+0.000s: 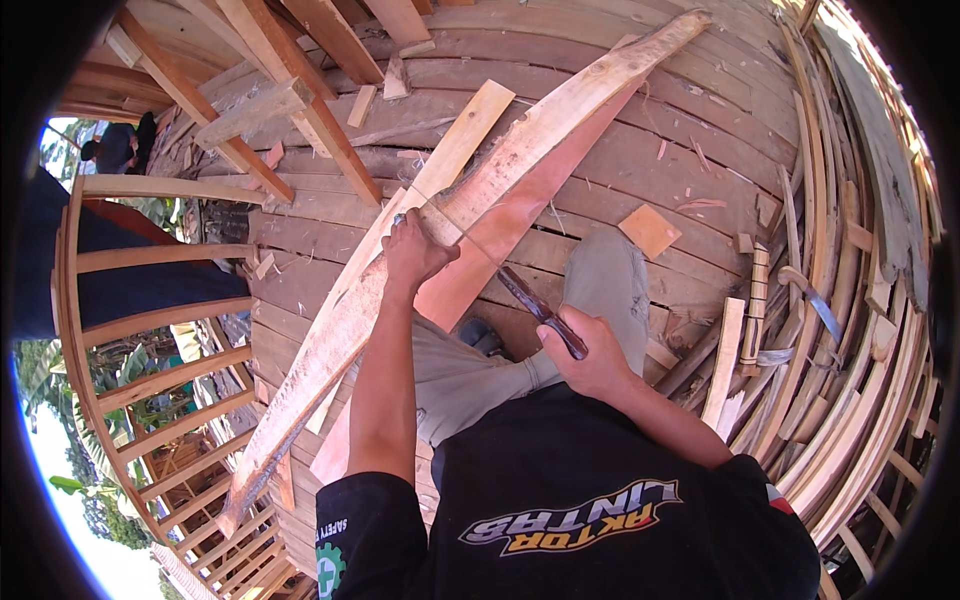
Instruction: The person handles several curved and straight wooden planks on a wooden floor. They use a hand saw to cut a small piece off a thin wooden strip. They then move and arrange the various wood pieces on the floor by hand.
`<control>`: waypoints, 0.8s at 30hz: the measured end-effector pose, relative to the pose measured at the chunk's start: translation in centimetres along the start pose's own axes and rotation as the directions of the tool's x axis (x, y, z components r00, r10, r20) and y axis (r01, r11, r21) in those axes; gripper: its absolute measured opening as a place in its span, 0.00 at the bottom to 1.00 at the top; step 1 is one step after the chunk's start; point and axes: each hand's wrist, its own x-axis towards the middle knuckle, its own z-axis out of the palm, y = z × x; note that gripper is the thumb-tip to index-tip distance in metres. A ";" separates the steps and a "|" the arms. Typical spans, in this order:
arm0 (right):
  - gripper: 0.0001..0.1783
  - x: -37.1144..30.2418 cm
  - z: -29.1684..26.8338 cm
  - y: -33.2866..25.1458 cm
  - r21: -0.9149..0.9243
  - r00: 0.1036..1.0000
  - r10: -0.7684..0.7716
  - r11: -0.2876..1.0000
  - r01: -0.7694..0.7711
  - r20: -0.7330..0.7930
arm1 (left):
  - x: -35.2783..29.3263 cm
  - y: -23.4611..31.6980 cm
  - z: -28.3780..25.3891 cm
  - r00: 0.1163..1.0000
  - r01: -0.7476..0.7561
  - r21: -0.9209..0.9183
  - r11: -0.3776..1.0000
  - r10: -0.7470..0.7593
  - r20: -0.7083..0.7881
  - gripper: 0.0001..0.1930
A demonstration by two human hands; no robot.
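A long rough-edged plank [335, 345] runs diagonally from the lower left to the far right, over a reddish board [520, 215]. My left hand [415, 252] is closed on the plank near its middle, fingers curled over the far edge. My right hand [592, 352] is wrapped round the dark brown handle of a long-bladed knife [527, 296]. Its thin blade, seen nearly edge-on, points up and left and crosses the plank just beyond my left hand. Whether the blade touches the wood, I cannot tell. A lighter narrow board [465, 137] lies along the plank's far side.
Under me is a plank floor [350, 225] scattered with shavings. A square offcut [650, 231] lies right of my knee. Stacked wood strips [850, 400] fill the right side, with a curved blade [818, 305] and a wooden sheath [755, 305]. A slatted railing [165, 262] stands left; slanted beams [285, 85] rise far left.
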 end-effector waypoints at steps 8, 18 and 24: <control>0.14 -5.5 -2.2 -1.0 0.000 0.998 0.028 1.000 -0.028 0.059 | -0.9 -0.6 0.4 1.000 0.014 0.015 1.000 -0.014 0.000 0.42; 0.17 -1.5 -0.4 0.7 0.062 1.000 -0.008 0.998 0.010 -0.025 | -0.7 -0.3 -0.2 1.000 0.006 -0.002 1.000 -0.006 0.018 0.43; 0.15 -5.0 -2.2 0.4 0.002 0.999 0.050 0.999 -0.050 0.021 | -0.3 -0.4 -0.1 0.999 0.012 -0.012 1.000 -0.011 0.036 0.42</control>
